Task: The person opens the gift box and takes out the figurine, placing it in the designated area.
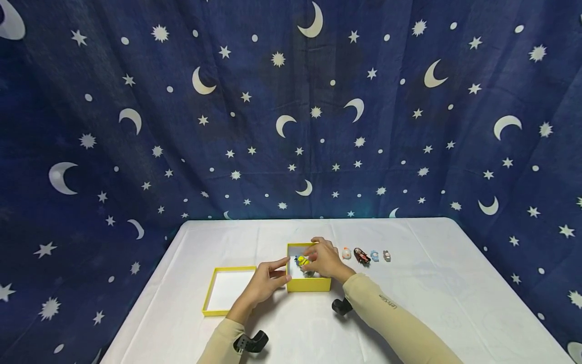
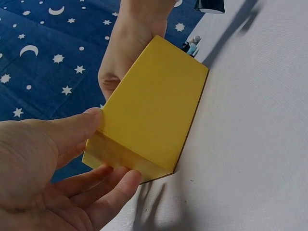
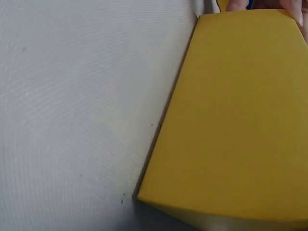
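A yellow open-topped box (image 1: 308,285) with a white inside stands on the table. My left hand (image 1: 265,282) touches it at its left side. In the left wrist view, the left thumb (image 2: 91,120) lies at the rim by a corner, and the nearly straight fingers rest on the outer wall. My right hand (image 1: 325,259) reaches into the box over its right side. Its thumb and fingertips pinch a small yellow-and-blue figurine (image 1: 302,261). Something pinkish shows between the fingers, unclear. The right wrist view has the box wall (image 3: 240,120) and only fingertips (image 3: 236,5) at the top edge.
A yellow-rimmed lid (image 1: 229,290) lies with its white inside up, left of the box. Right of the box lie a round pale-orange toy (image 1: 346,253), a dark long-haired figurine (image 1: 361,256), a blue figurine (image 1: 375,256) and a grey-brown one (image 1: 387,256). A starry curtain (image 1: 291,126) hangs behind the table.
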`<state>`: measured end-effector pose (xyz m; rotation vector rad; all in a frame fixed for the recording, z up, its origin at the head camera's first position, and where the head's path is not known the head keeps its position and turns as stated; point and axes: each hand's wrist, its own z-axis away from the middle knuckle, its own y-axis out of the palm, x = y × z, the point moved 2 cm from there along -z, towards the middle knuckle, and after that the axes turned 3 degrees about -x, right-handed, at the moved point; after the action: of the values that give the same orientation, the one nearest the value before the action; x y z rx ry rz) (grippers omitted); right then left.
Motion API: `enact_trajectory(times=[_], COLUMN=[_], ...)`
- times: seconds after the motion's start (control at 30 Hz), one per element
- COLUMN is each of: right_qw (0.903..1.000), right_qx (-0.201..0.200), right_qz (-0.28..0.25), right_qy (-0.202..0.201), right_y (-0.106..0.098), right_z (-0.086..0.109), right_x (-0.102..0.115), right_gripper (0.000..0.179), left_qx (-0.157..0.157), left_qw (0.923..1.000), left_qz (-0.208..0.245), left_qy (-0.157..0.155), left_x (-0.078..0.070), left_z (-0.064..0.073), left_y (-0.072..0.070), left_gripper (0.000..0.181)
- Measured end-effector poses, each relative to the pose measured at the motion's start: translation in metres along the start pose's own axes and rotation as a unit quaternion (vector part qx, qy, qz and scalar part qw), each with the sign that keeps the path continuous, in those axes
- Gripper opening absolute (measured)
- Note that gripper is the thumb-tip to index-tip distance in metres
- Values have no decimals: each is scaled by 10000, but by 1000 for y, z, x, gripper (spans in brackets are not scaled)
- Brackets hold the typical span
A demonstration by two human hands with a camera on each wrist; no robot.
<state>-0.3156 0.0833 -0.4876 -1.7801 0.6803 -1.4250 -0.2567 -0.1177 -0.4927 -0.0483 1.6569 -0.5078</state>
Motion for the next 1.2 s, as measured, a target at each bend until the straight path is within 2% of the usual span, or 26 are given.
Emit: enact_trajectory(times=[0.23,0.33,0.6,0.8,1.03,1.2], right_qw=[9995,9987,9963,9969,9994,9986], right_qx=[-131,-153,-267,-353,-290,-429], right_qz=[295,479,803,697,167,-300], right_qy=[60,118,143,-19,-41,-23], right_y=[0,0,2,2,2,-3], right_z=[2,2,3,2,-3,-3], right_x=[3,4,7,6,1,-1], right_gripper=[30,27,26,19,16,16], left_qx=[46,31,6,-6,-12,18], left_qw=[9999,9999,9999,9999,10000,10000], left_qz=[115,96,121,143,53,1], left_qy=[2,11,-44,-39,-15,7], left_x=[-26,-32,-30,-30,6,9], left_z=[11,14,14,13,-2,-2], left_y=[-3,-3,-3,-4,0,1], left_gripper=[49,49,49,49,52,53])
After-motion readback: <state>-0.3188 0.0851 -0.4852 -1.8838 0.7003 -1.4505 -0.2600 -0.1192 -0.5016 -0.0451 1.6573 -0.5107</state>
